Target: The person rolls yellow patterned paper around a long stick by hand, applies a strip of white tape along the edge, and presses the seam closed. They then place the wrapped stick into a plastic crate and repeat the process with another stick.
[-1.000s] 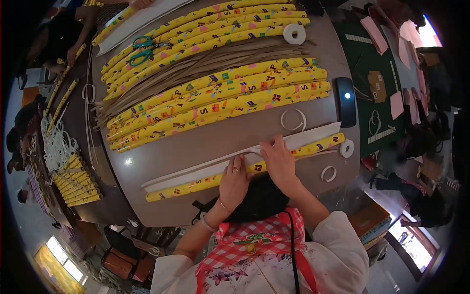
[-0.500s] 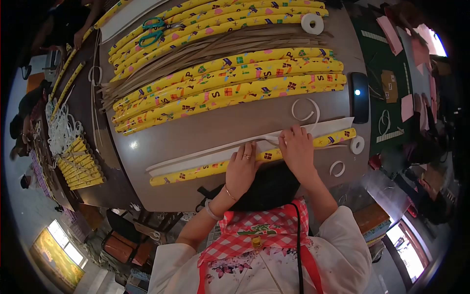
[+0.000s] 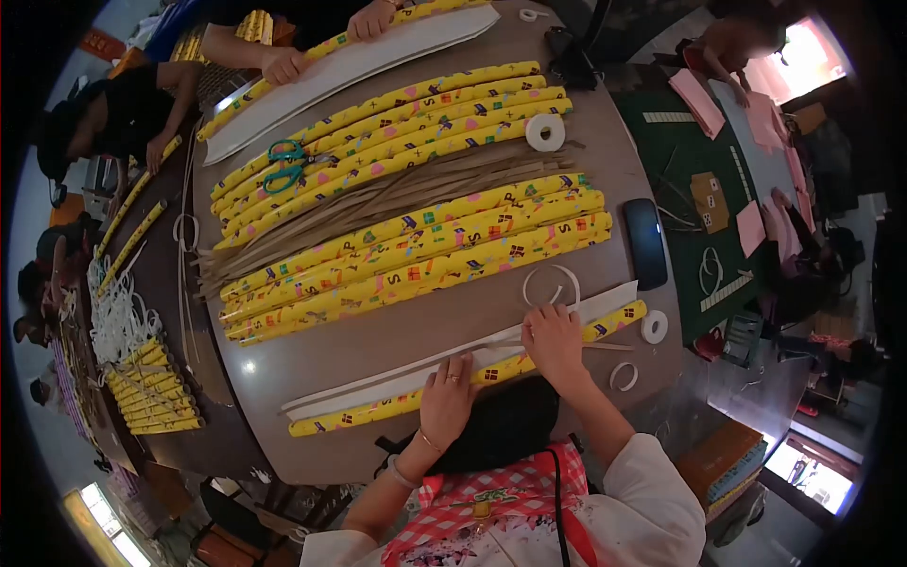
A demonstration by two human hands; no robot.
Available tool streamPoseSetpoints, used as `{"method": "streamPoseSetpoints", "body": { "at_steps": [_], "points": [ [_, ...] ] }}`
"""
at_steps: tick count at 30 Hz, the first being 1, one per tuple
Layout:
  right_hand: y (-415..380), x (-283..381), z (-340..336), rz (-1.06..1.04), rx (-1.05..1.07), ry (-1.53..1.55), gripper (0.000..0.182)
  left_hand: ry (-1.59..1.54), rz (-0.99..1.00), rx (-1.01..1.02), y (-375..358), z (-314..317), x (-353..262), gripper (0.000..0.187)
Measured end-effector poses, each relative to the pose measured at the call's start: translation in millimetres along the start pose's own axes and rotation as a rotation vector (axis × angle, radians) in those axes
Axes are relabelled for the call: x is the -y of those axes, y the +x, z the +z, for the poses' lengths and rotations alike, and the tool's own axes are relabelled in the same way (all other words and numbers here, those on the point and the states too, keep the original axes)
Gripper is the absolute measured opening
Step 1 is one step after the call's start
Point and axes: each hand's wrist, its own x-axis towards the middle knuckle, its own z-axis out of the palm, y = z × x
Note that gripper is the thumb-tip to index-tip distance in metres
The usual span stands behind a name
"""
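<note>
A long sheet of yellow printed wrapping paper [image 3: 402, 404] lies across the near side of the table, its white inside up and its near edge rolled over. Along its far part runs a narrow pale strip [image 3: 378, 374]. My left hand [image 3: 447, 402] rests on the paper, fingers stretched close together. Farther right, my right hand [image 3: 556, 345] bends its fingers down at the paper's far edge, closed on what looks like the pale strip; the fingertips are partly hidden. Just beyond it lies a curled white strip [image 3: 525, 283]. A white tape roll [image 3: 654, 327] sits past the paper's right end.
Several yellow wrapping-paper rolls [image 3: 416, 269] lie beyond my hands, with brown strips [image 3: 378, 189], teal-handled scissors [image 3: 285, 166] and another tape roll [image 3: 545, 133]. A black device [image 3: 644, 244] stands at the right edge. Across the table, a co-worker's hands [image 3: 283, 65] hold a yellow roll.
The view has tilted up, so the table appears lower and the co-worker's hands opposite now show. My hands stay on the same paper in nearly the same places. The device's light no longer shows.
</note>
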Motion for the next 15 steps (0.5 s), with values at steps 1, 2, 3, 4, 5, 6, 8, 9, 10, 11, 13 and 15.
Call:
{"method": "streamPoseSetpoints", "body": {
  "at_steps": [1, 2, 3, 4, 5, 6, 8, 9, 10, 11, 13, 15],
  "points": [
    [0.9, -2.7, 1.3, 0.011, -0.009, -0.007, 0.007, -0.001, 0.016, -0.003, -0.2, 0.0, 0.3, 0.055],
    [1.4, -5.3, 2.8, 0.008, -0.027, -0.024, 0.006, -0.006, 0.003, 0.007, -0.6, 0.2, 0.7, 0.055],
    [0.1, -9.4, 3.7, 0.018, -0.045, -0.047, 0.006, -0.015, 0.004, 0.022, -0.5, 1.0, 0.4, 0.055],
    [-0.5, -13.6, 5.7, 0.063, -0.056, -0.071, 0.006, -0.028, 0.053, 0.031, -0.5, 1.2, -0.2, 0.055],
    [0.7, -16.7, 8.4, 0.066, -0.032, -0.076, 0.006, 0.006, 0.036, 0.028, -0.8, -0.5, -0.9, 0.055],
    [1.1, -20.7, 8.9, 0.074, -0.009, -0.081, 0.006, 0.04, 0.022, 0.024, -0.1, -2.5, -2.3, 0.054],
    [2.7, -26.8, 7.6, 0.123, -0.034, -0.131, 0.006, 0.012, 0.062, 0.054, -0.5, -1.3, -3.1, 0.053],
    [3.5, -29.4, 7.2, 0.113, -0.047, -0.153, 0.007, 0.044, 0.066, 0.023, -1.8, 0.5, -1.7, 0.051],
    [3.8, -32.5, 8.7, 0.146, -0.06, -0.168, 0.007, 0.077, 0.063, -0.013, -2.9, 2.1, 0.0, 0.05],
    [4.8, -36.4, 10.1, 0.155, -0.088, -0.175, 0.007, 0.068, 0.054, 0.012, -2.7, 2.8, 0.2, 0.05],
    [7.7, -44.1, 6.1, 0.179, -0.135, -0.201, 0.008, 0.053, 0.078, 0.007, -3.2, 4.0, 2.1, 0.049],
    [7.7, -48.9, -0.1, 0.158, -0.103, -0.169, 0.013, 0.048, 0.055, 0.017, -3.4, 4.6, 1.2, 0.049]
  ]
}}
